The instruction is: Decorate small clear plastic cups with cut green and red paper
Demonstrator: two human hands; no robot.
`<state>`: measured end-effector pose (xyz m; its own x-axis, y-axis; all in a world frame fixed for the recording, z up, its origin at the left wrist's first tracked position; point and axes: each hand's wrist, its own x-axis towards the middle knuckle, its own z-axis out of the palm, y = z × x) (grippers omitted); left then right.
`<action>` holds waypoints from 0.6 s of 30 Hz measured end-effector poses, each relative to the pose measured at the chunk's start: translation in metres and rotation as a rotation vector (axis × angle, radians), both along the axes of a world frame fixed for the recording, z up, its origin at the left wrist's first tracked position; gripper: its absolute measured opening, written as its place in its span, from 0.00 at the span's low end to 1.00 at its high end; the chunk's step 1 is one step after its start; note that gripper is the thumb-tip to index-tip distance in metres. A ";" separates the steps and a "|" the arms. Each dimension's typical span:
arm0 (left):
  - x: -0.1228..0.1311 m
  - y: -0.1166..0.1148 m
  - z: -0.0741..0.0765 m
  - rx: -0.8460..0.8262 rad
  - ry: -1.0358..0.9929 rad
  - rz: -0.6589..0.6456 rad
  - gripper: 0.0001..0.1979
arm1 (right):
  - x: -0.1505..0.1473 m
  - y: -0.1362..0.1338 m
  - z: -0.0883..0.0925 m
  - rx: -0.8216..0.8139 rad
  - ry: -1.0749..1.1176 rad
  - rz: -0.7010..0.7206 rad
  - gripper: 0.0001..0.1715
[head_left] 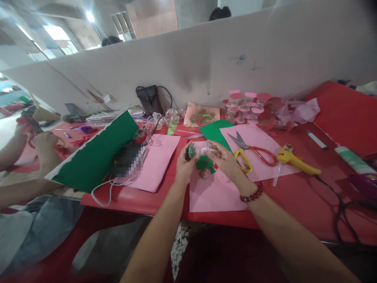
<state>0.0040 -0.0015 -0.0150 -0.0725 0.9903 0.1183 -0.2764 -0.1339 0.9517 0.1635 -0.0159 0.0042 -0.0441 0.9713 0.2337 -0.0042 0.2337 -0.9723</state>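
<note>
Both my hands meet over the pink sheet (215, 192) near the table's front edge. My left hand (185, 162) is closed round a small clear plastic ball (198, 151) that has green inside. My right hand (226, 160) pinches the same ball from the right, with a scrap of green felt (205, 163) hanging under it. A red bead bracelet (252, 195) sits on my right wrist.
Scissors with a red and a yellow handle (250, 151) and a yellow glue gun (296, 160) lie to the right on pink paper. Pink-lidded clear cups (246, 106) stand at the back. A green sheet (98, 153) lies left; another person's hands (41, 145) work at far left.
</note>
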 end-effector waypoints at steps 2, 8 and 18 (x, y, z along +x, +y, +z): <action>0.001 -0.001 0.000 -0.003 0.003 -0.001 0.33 | 0.000 0.002 -0.001 -0.015 0.019 -0.001 0.28; 0.003 -0.002 0.001 -0.011 0.014 0.021 0.28 | 0.003 0.008 -0.006 -0.068 0.063 -0.029 0.29; 0.002 -0.001 -0.004 0.037 0.095 0.024 0.28 | 0.002 0.005 -0.004 -0.189 0.138 -0.016 0.34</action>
